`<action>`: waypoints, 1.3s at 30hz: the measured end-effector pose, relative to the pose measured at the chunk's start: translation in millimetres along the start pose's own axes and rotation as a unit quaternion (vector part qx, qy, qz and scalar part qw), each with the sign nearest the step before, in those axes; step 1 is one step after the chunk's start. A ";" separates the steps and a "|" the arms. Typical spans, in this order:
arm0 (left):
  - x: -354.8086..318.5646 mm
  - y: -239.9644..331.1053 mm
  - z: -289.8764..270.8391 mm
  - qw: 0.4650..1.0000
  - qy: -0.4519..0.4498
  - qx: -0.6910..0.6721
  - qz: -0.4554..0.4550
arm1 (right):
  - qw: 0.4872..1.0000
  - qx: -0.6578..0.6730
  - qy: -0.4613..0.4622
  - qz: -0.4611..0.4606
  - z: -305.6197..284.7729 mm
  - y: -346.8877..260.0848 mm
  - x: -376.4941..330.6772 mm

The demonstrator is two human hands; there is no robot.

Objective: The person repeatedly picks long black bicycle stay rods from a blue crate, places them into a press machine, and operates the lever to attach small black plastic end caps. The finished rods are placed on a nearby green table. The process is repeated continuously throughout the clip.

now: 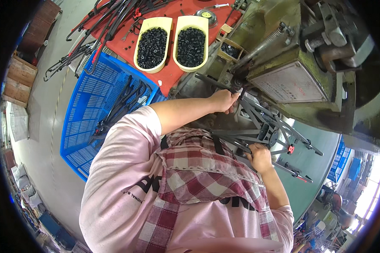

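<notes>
My left hand (pixel 224 101) reaches across to the press machine (pixel 297 82). Its fingers are closed in a pinch by the machine's working point, next to the upper end of a black metal folding frame (pixel 274 136). What sits between the fingertips is too small to make out. Lower and to the right, my right hand (pixel 260 157) is wrapped round a bar of the same frame. The frame has crossed flat bars, a round dark disc and a red clip (pixel 291 149), and extends to the right below the machine.
Two cream tubs (pixel 170 25) of small black ring-shaped parts stand on a red-covered table (pixel 126 47). More black frames (pixel 109 27) are piled at its left. A blue crate (pixel 78 122) holding dark bars stands left of me. A small box (pixel 231 49) of parts sits by the machine.
</notes>
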State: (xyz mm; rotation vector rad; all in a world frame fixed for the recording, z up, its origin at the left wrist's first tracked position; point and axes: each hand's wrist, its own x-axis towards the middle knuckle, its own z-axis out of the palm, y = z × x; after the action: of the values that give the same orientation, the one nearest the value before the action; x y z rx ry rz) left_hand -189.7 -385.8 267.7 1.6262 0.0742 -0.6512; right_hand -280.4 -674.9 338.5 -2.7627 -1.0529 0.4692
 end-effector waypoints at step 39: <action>-115.2 -69.6 87.8 0.952 0.182 0.233 0.080 | 0.971 -0.137 0.194 -0.032 -63.6 177.4 239.8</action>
State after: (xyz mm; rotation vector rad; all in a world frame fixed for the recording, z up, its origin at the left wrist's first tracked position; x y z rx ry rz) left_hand -346.6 -418.3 255.5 2.1712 0.0587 -0.2427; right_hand 20.7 -648.1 298.2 -2.8652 -1.1714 -0.2405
